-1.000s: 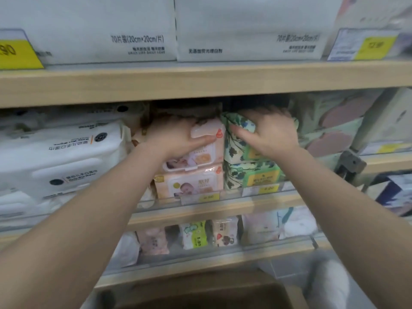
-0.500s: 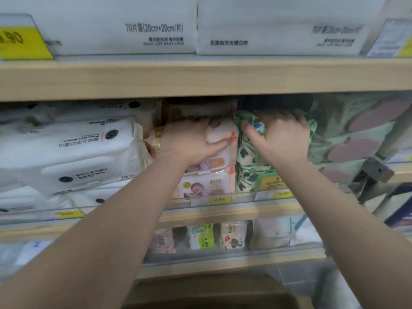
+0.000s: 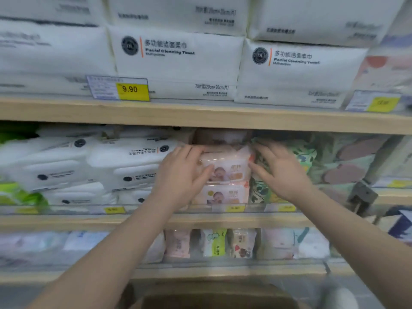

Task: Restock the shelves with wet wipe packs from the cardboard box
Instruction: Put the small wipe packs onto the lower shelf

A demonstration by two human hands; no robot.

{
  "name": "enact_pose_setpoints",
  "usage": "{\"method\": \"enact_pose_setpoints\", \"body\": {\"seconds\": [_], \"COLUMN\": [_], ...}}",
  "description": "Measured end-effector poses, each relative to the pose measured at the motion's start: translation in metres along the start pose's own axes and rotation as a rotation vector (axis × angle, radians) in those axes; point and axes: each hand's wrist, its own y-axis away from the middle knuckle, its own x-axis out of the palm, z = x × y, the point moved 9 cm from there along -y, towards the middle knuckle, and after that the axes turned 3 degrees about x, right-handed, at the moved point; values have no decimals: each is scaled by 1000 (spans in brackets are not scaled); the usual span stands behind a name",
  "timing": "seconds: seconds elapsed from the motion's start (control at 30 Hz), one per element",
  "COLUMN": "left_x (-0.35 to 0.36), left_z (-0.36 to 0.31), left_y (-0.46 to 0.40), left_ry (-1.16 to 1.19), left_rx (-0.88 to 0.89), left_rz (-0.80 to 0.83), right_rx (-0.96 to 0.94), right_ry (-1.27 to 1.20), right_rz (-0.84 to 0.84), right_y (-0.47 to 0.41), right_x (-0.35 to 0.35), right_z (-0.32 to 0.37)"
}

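A pink baby wet wipe pack (image 3: 229, 168) lies on top of a second identical pack (image 3: 223, 195) on the middle shelf (image 3: 66, 221). My left hand (image 3: 182, 175) holds the top pack's left end, thumb across its front. My right hand (image 3: 281, 172) lies flat, fingers apart, on the green floral packs (image 3: 259, 190) just to the right, with its thumb at the pink pack's right edge. The cardboard box (image 3: 218, 297) shows only as a brown rim at the bottom, blurred.
White wipe packs (image 3: 124, 161) fill the middle shelf to the left. Large white facial towel packs (image 3: 178, 63) sit on the upper shelf above a 9.90 price tag (image 3: 131, 89). Small assorted packs (image 3: 214, 244) stand on the lower shelf. A metal bracket (image 3: 361, 195) sits at right.
The view has tilted up, showing more of the upper shelf. My left hand slid to the pink pack's left end. My right hand came off the green pack's top and flattened.
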Motion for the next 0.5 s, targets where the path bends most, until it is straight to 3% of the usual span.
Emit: {"method": "enact_pose_setpoints", "body": {"seconds": [0.1,0.27,0.4,0.5], "left_x": [-29,-50,-51,-26], "left_z": [36,113,155,162], "left_y": [49,113,141,140], "left_ry": [80,237,263,576], "left_rx": [-98,-441,-612,-618], "left_rz": [-80,-174,-252,-161], "right_rx": [-108,-248,-283,-251], "right_ry": [-8,-114,-183,-57], "right_rz": [4,14,46,124], "right_y": [2,-17,-41,-61], "right_x": [7,19,31,48], "right_z": [55,155,223,242]}}
